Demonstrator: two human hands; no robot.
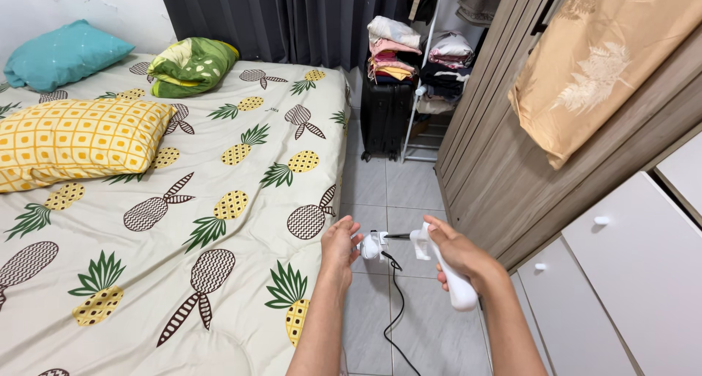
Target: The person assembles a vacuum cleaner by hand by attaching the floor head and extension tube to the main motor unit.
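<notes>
My right hand [457, 253] grips a white handheld appliance [447, 272] by its handle, over the tiled floor beside the bed. My left hand [341, 244] holds a small white part [371, 246] at the appliance's front end, fingers curled around it. A black cord [395, 310] hangs from between my hands down to the floor. The exact shape of the small part is hidden by my fingers.
A bed [219, 274] with a pineapple-print sheet fills the left, carrying a yellow pillow [77, 138], a teal pillow [62, 51] and a green one [191, 65]. A black suitcase [385, 116] with stacked clothes stands at the back. A wooden wardrobe [504, 179] and white cabinet [629, 274] line the right.
</notes>
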